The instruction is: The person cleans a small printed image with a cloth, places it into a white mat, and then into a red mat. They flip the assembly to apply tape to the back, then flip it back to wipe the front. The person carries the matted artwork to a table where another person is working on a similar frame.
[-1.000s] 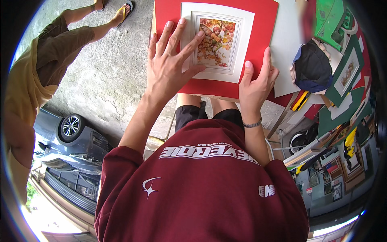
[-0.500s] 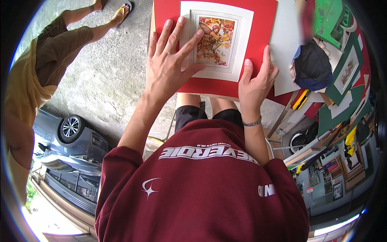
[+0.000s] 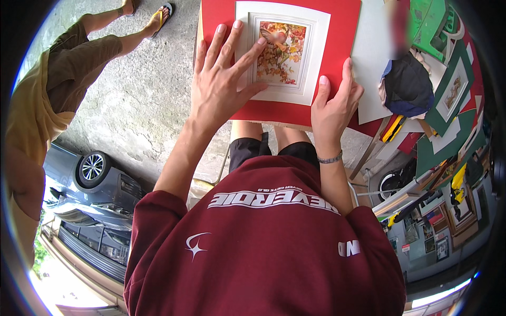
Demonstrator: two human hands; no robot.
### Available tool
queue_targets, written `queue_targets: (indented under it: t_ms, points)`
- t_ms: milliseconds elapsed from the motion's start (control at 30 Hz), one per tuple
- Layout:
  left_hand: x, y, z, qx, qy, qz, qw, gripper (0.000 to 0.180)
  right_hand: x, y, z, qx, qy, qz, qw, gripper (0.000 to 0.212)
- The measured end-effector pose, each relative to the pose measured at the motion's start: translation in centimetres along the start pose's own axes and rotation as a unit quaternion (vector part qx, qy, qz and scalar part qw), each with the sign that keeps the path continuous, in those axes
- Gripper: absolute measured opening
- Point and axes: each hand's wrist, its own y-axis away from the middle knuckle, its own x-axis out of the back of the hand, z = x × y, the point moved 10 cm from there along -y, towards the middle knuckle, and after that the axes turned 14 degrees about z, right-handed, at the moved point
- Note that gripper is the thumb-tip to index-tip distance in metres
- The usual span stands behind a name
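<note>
A small illustrated print (image 3: 287,60) of orange and yellow leaves sits within a white picture mat (image 3: 316,47). That mat lies on a larger red mat board (image 3: 342,31). My left hand (image 3: 217,79) rests flat with spread fingers over the left side of the red board and the white mat, its index fingertip reaching the print's edge. At the right edge of the red board is my right hand (image 3: 337,102), thumb on the board's face and index finger stretched along its side. Neither hand is closed around anything.
To the right lie a dark blue cap (image 3: 408,87), a yellow cutter (image 3: 394,129) and a green mat with a picture (image 3: 452,97). A green tool (image 3: 429,26) stands behind. At far left, another person (image 3: 58,89) stands near a parked car (image 3: 100,184).
Nearly everything holds still. The red board and white mat shift very slightly, and my right hand moves a touch with the board's edge.
</note>
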Motion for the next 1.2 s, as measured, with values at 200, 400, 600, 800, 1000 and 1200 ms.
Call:
queue_targets:
  t_ms: [200,400,600,800,1000,1200]
  points:
    - [-0.1,0.1,-0.1,-0.001,0.007,0.001,1.000,0.089,-0.1,0.0,0.1,-0.001,0.008,-0.005,1.000,0.070]
    - [0.7,-0.1,0.2,-0.019,0.037,-0.042,0.998,0.117,-0.2,0.1,0.3,0.001,0.006,-0.009,1.000,0.069]
    - [-0.1,2.7,1.9,-0.101,0.052,-0.139,0.984,0.120,-0.1,0.0,0.2,0.004,0.005,-0.005,1.000,0.070]
    - [-0.7,5.7,2.5,-0.169,0.072,-0.154,0.971,0.092,-0.2,0.1,0.4,-0.009,0.007,-0.018,1.000,0.070]
    - [-0.1,5.0,2.6,-0.168,0.096,-0.160,0.968,0.080,-0.2,0.0,0.3,-0.007,-0.003,-0.020,1.000,0.070]
    - [0.1,4.9,2.6,-0.167,0.103,-0.152,0.969,0.070,-0.1,-0.1,0.3,-0.005,-0.003,-0.021,1.000,0.069]
